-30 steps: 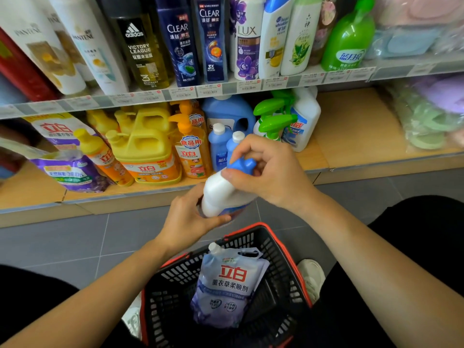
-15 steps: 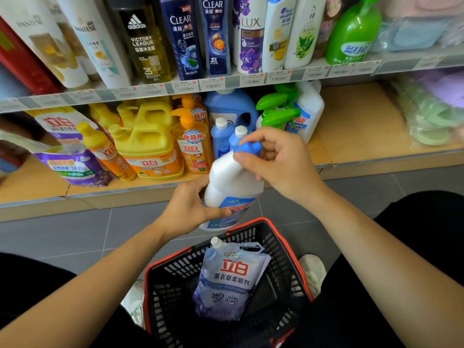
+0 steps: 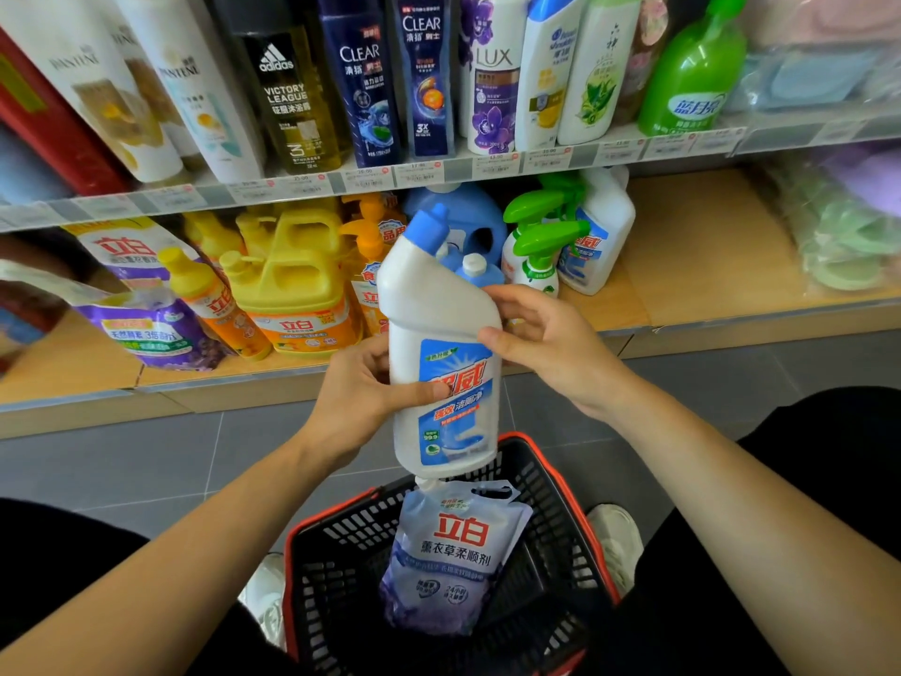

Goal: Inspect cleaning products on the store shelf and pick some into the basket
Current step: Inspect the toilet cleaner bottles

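Retail shop aisle. Price tags [image 3: 414, 175] line the shelf [image 3: 775, 139] at 12 o'clock under shampoo bottles [image 3: 361, 80]. Shopping basket [image 3: 336, 558] at 6 o'clock.

A person with bare forearms [image 3: 195, 553] wears black trousers [image 3: 829, 480] and off-white sneakers [image 3: 616, 539].

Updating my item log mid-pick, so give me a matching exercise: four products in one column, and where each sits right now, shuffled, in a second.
Products:
1. white bottle
2. softener pouch
3. green bottle
4. yellow jug

Places:
A. standing on the upper shelf
B. lying in the basket
C. standing on the lower shelf
D. held upright by the left hand and right hand

Pairs: 1-D, 2-B, 3-A, 4-C.
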